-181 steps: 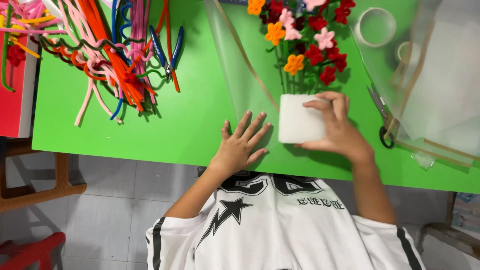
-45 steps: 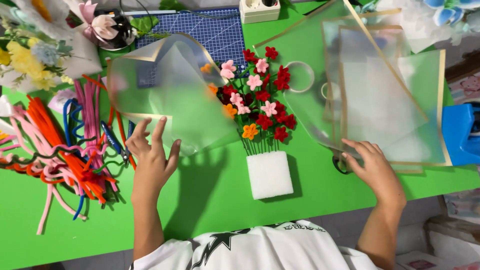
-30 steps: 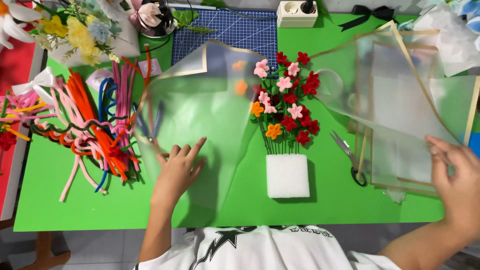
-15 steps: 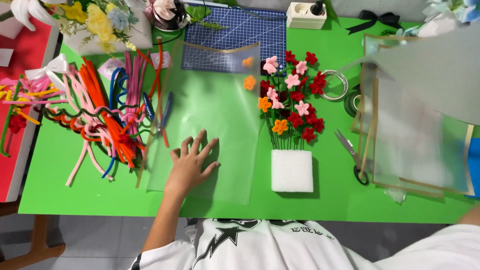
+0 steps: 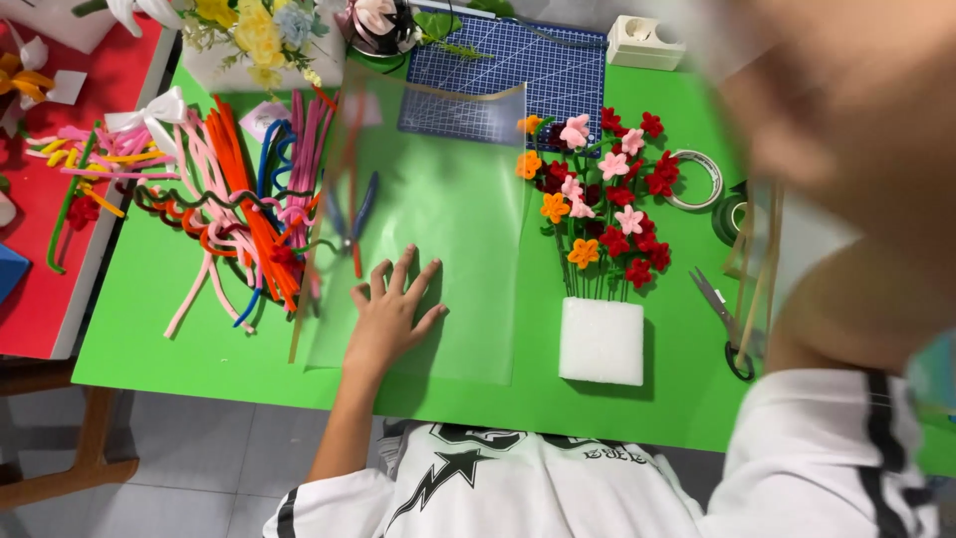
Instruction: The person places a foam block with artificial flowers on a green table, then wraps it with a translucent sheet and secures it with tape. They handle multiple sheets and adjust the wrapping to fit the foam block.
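1. Head view: left hand (image 5: pixel 390 314) lies open, fingers spread, flat on the clear plastic sheet (image 5: pixel 438 199) spread over the green table (image 5: pixel 179 329).
2. Right arm is a close blur; its hand's state cannot be told.
3. White foam block (image 5: pixel 600 341) with flowers stands just right of the sheet.

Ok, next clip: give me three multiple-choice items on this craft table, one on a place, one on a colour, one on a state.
1. The white foam block lies where from the clear plastic sheet?
A on it
B beside it, nearer the scissors
C under it

2. The table top is
A green
B grey
C yellow

3. The left hand is
A fisted
B pinching a stem
C flat, fingers spread

Key: 1 B, the block sits off the sheet's edge; 2 A, bright green shows all round; 3 C, the palm presses on the sheet.
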